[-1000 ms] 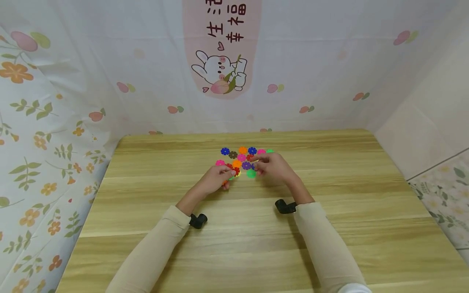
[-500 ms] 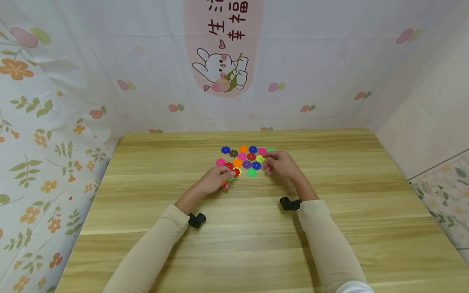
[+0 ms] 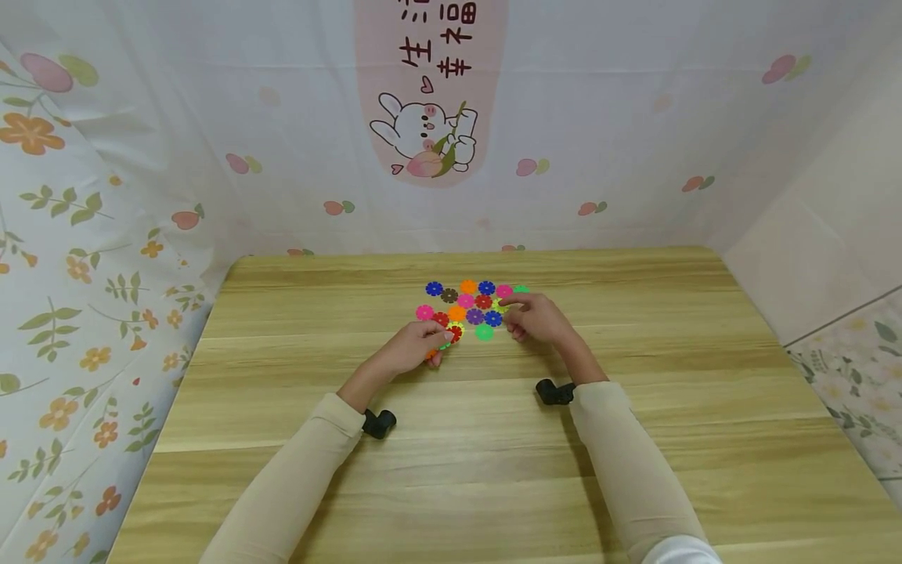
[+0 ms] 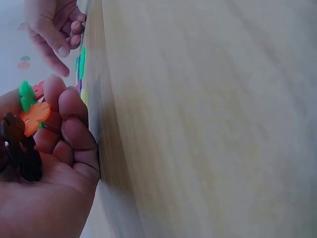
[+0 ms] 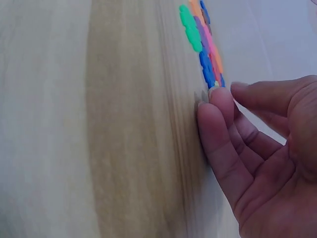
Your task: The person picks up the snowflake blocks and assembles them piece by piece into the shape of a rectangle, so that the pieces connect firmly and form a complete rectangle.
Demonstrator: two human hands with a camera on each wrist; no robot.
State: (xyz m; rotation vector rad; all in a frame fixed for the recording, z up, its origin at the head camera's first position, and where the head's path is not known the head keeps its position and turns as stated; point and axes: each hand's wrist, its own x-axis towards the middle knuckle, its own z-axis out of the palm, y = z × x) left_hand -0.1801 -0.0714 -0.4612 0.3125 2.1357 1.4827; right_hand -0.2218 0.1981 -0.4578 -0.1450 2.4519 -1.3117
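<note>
My left hand (image 3: 409, 347) holds a small cluster of joined plastic snowflake discs close over the table. A red disc (image 3: 455, 334) shows at its thumb. In the left wrist view, a green disc (image 4: 27, 96), an orange disc (image 4: 37, 118) and a dark disc (image 4: 22, 153) of this cluster lie inside the fingers. My right hand (image 3: 539, 319) is at the right side of the loose discs, its index fingertip over a yellow disc (image 3: 497, 304) that it partly hides. Its other fingers are loosely bent, with nothing seen held in the right wrist view.
Several loose discs lie flat between and beyond the hands, among them a purple disc (image 3: 475, 316), a blue disc (image 3: 493, 319) and a light green disc (image 3: 484, 333). The wooden table (image 3: 458, 470) ends at a printed cloth (image 3: 282, 117) behind.
My right hand first drew back to the right off the loose discs, uncovering blue and yellow ones, then its index finger came over the yellow disc. The left hand stays nearly still with its cluster.
</note>
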